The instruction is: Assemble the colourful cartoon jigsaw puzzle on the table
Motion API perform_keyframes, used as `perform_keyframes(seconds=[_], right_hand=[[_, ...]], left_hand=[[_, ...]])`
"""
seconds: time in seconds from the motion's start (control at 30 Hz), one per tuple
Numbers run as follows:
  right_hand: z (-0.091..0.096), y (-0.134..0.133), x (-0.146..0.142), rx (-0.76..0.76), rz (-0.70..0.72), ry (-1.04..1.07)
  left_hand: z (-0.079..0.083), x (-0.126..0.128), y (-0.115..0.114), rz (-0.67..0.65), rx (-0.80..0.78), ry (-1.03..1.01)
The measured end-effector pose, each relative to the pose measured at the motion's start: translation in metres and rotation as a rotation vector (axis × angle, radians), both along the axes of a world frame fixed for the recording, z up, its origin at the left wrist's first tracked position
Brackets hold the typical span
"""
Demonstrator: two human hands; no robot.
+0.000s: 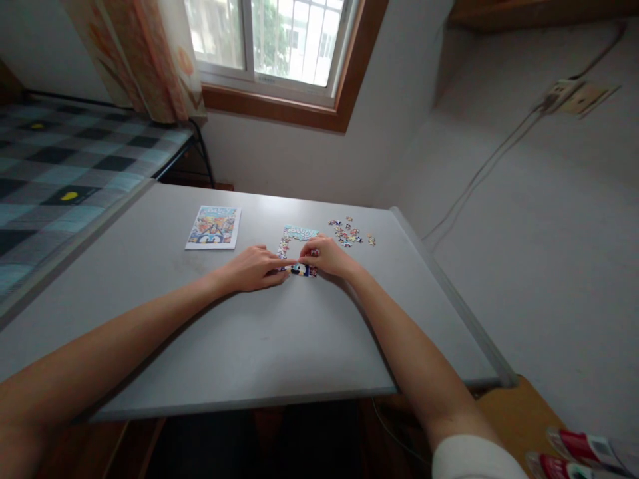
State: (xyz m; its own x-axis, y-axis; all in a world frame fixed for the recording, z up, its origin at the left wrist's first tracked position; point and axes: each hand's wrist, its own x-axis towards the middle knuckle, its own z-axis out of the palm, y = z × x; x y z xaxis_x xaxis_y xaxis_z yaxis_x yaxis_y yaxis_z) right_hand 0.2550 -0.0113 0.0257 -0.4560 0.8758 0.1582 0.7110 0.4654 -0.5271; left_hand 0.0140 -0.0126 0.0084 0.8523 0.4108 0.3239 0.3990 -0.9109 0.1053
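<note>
We listed: one jigsaw puzzle [301, 233], visible border seemingly joined, centre unfilled; loose pieces [349, 233], unplaced; left hand [254, 268], grip unclosed; right hand [329, 257], grip too obscured to tell.

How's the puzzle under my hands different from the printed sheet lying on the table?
The puzzle is incomplete, with a gap in its middle, while the sheet shows a full picture. The sheet has a white border; the puzzle shows none. Both your left hand and right hand are at the puzzle, while the sheet lies apart, untouched. Both lie on the table and show colorful cartoon artwork.
</note>
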Motion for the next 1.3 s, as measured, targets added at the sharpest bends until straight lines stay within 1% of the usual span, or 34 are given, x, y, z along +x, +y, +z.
perform_keyframes(seconds=[0.07,0.2,0.3,0.47,0.6,0.77,0.9,0.93,1.0,1.03,1.13,1.2,1.23,1.3], right_hand=[[0.000,0.000,0.001,0.000,0.012,0.011],[0.000,0.000,0.001,0.001,0.007,0.037],[-0.001,-0.001,0.001,0.006,0.005,0.029],[-0.005,0.001,0.002,0.004,0.000,0.027],[-0.007,0.004,0.003,0.015,0.006,0.018],[-0.007,0.002,0.002,0.033,0.011,0.011],[-0.009,0.004,0.004,0.107,0.007,0.074],[-0.008,0.006,0.008,0.142,-0.021,0.111],[-0.006,0.013,0.022,0.237,-0.147,0.204],[-0.004,0.017,0.032,0.294,-0.242,0.250],[0.001,0.028,0.070,0.485,-0.585,0.337],[0.001,0.031,0.096,0.578,-0.763,0.364],[0.000,0.032,0.107,0.605,-0.840,0.373],[-0.007,0.032,0.124,0.603,-0.971,0.363]], left_hand=[[-0.001,-0.002,0.000,0.073,0.011,-0.058],[-0.002,-0.003,0.000,0.269,0.010,-0.128],[-0.001,-0.003,0.000,0.358,-0.026,-0.101],[0.003,0.000,-0.001,0.484,-0.087,0.003],[0.004,0.001,-0.002,0.480,-0.113,0.045],[0.004,0.001,-0.002,0.454,-0.113,0.038],[0.005,0.001,-0.002,0.450,-0.091,0.044],[0.005,0.000,-0.002,0.451,-0.086,0.045],[0.005,0.000,-0.002,0.456,-0.085,0.047],[0.004,0.000,-0.002,0.457,-0.087,0.048],[0.004,0.000,-0.001,0.448,-0.088,0.035],[0.003,0.000,-0.001,0.442,-0.088,0.021],[0.003,0.000,-0.001,0.440,-0.089,0.016],[0.002,0.000,-0.001,0.439,-0.091,0.012]])
